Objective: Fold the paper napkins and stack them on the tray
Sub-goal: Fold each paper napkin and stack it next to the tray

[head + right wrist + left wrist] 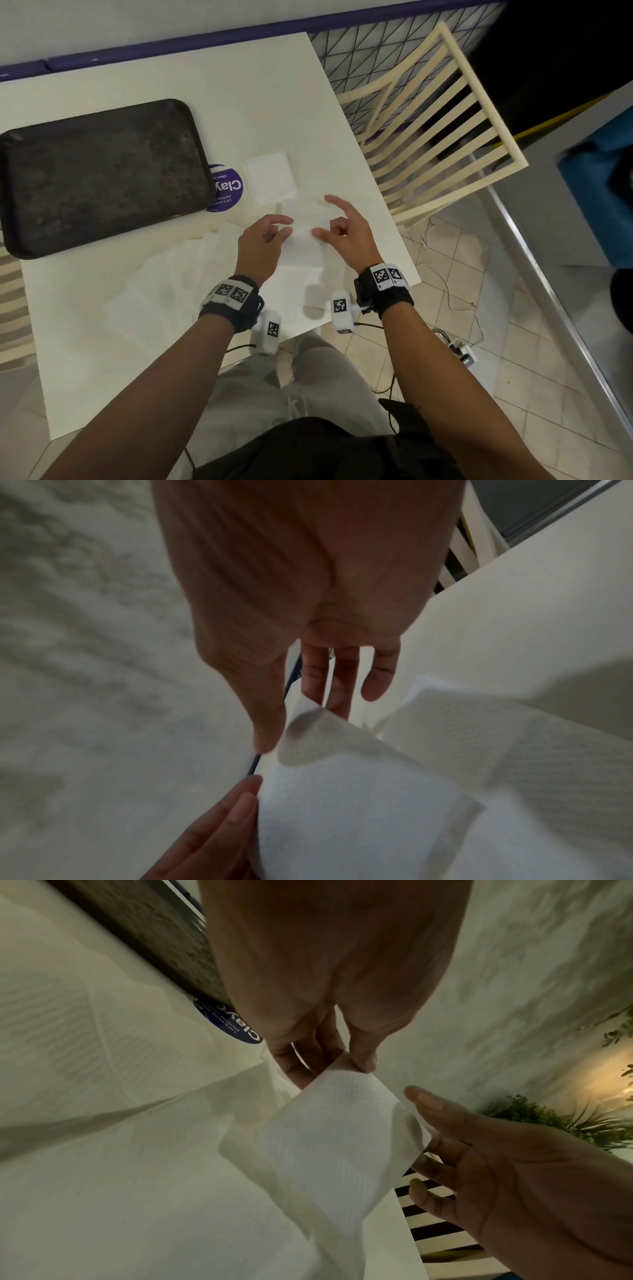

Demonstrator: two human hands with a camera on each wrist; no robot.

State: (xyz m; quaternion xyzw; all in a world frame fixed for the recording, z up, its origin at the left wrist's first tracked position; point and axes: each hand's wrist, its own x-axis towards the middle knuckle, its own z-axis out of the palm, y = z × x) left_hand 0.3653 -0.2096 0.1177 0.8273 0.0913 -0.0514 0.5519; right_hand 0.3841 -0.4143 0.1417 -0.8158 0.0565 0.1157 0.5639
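A white paper napkin hangs just above the table between my two hands. My left hand pinches its left corner between thumb and fingers. My right hand is at the opposite corner with its fingers straight and spread. Its thumb stands slightly apart from the curled corner of the napkin. One folded napkin lies on the table beyond the hands. Several unfolded napkins are fanned out on the near left. The dark tray sits bare at the far left.
A round purple sticker lies between the tray and the folded napkin. A cream slatted chair stands off the white table's right edge. A blue container is on the floor at the far right.
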